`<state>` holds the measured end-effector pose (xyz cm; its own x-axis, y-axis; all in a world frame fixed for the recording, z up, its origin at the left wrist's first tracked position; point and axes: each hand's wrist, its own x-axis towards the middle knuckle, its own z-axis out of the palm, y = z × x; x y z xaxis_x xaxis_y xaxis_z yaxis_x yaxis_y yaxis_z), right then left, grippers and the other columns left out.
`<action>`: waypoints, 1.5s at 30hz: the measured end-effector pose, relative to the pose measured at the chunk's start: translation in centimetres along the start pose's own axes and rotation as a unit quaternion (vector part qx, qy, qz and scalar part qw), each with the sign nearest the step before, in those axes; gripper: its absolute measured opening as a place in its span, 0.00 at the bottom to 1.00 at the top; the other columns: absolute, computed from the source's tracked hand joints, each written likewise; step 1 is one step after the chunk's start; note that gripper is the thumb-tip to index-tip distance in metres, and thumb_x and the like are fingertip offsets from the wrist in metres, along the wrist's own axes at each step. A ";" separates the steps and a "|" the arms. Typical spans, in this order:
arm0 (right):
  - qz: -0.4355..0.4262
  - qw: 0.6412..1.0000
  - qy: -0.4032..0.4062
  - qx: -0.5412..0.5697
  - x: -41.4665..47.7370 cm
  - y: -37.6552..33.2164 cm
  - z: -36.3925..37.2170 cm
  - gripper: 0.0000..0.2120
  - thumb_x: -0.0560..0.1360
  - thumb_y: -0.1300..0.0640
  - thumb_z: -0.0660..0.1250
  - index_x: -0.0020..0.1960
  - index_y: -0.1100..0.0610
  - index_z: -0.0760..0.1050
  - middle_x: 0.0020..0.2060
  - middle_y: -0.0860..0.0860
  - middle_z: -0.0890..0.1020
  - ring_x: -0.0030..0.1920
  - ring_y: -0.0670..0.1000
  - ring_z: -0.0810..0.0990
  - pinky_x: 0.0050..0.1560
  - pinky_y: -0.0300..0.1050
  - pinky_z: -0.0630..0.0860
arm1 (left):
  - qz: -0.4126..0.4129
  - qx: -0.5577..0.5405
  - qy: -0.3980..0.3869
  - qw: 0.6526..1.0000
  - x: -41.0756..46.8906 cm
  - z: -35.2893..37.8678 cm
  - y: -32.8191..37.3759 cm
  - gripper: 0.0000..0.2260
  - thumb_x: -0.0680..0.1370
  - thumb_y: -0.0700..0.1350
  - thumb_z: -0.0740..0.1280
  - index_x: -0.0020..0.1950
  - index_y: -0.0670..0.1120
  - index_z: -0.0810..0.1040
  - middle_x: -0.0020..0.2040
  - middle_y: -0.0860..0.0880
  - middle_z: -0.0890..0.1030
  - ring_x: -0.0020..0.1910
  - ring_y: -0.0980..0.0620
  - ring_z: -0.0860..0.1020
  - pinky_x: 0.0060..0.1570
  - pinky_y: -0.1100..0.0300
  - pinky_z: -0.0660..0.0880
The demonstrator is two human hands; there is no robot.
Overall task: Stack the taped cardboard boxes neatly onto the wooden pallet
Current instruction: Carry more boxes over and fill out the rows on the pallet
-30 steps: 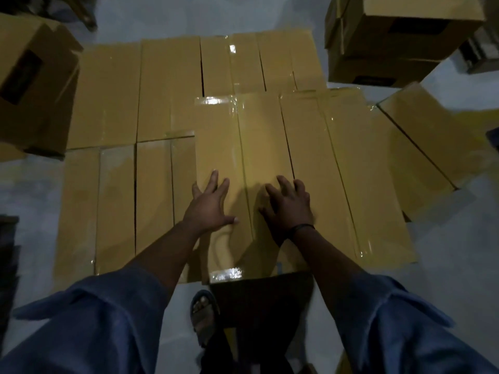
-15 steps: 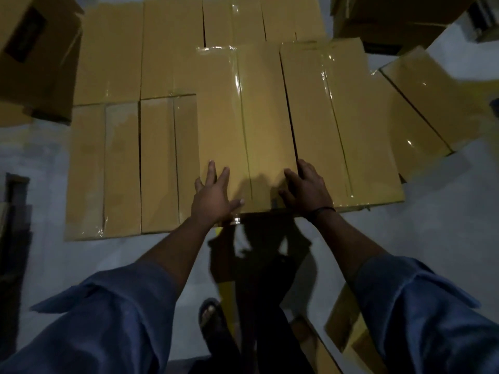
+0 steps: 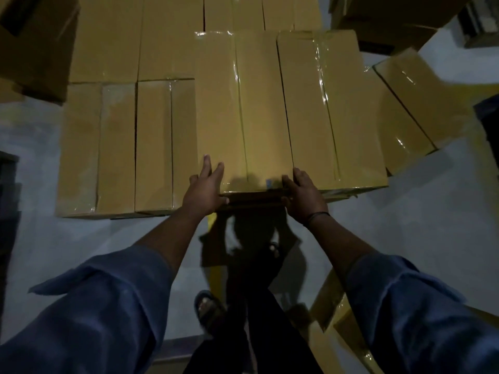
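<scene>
Both hands were on the top box [image 3: 243,109], a taped carton lying flat on the upper layer of the stack, with clear tape shining along its middle seam. The left hand [image 3: 204,190] sat at that box's near left corner. Its fingers [image 3: 206,164] were straight and slightly spread on the lid, the thumb set against the near face just under the edge. The right hand [image 3: 305,197] took the near right corner, its fingers [image 3: 298,175] bunched together and hooked over the top edge. That was right at the line where the top box met the neighbour box [image 3: 337,109], which lay touching its right side on the same layer. A black wristband [image 3: 317,215] ringed the right wrist, and blue sleeves [image 3: 102,306] ended partway up both forearms. Left of the top box and one layer down lay the lower boxes [image 3: 118,147], side by side with tops level. Right of the top box, beyond the neighbour, an angled box [image 3: 405,103] sat skewed out of line. Nearer than the top box, down on the pale floor [image 3: 432,211], a sandalled foot [image 3: 209,306] showed. The pallet itself was hidden under cardboard.
</scene>
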<state>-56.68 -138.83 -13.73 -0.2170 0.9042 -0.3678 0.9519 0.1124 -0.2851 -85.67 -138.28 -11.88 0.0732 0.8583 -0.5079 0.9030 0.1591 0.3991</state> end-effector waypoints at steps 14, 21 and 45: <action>0.005 0.999 0.006 0.031 -1.2 -0.4 0.5 0.32 0.78 0.57 0.70 0.79 0.53 0.65 0.81 0.60 0.56 0.81 0.61 0.53 0.79 0.55 0.59 | 0.023 0.024 -0.035 0.999 -0.3 -0.2 -1.0 0.51 0.73 0.44 0.79 0.84 0.57 0.48 0.83 0.53 0.33 0.77 0.28 0.57 0.70 0.40 0.69; 0.044 0.995 0.029 0.081 0.0 -1.1 0.1 0.24 0.77 0.55 0.71 0.72 0.57 0.74 0.76 0.63 0.65 0.77 0.63 0.61 0.73 0.58 0.67 | 0.014 -0.006 -0.010 1.000 0.5 -0.6 -0.4 0.45 0.74 0.56 0.78 0.84 0.52 0.56 0.85 0.47 0.39 0.77 0.29 0.61 0.73 0.40 0.68; 0.063 0.996 -0.007 0.059 20.8 -0.7 -10.4 0.34 0.79 0.44 0.68 0.79 0.51 0.59 0.80 0.54 0.55 0.79 0.57 0.58 0.76 0.57 0.65 | -0.046 -0.060 0.080 0.994 16.9 -9.6 2.9 0.39 0.75 0.63 0.73 0.80 0.52 0.61 0.84 0.40 0.47 0.76 0.29 0.62 0.69 0.37 0.70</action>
<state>-59.66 -115.83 -11.99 -0.1004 0.9020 -0.4199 0.9398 -0.0526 -0.3377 -85.88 -118.66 -12.00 -0.0848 0.9026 -0.4222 0.8451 0.2896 0.4494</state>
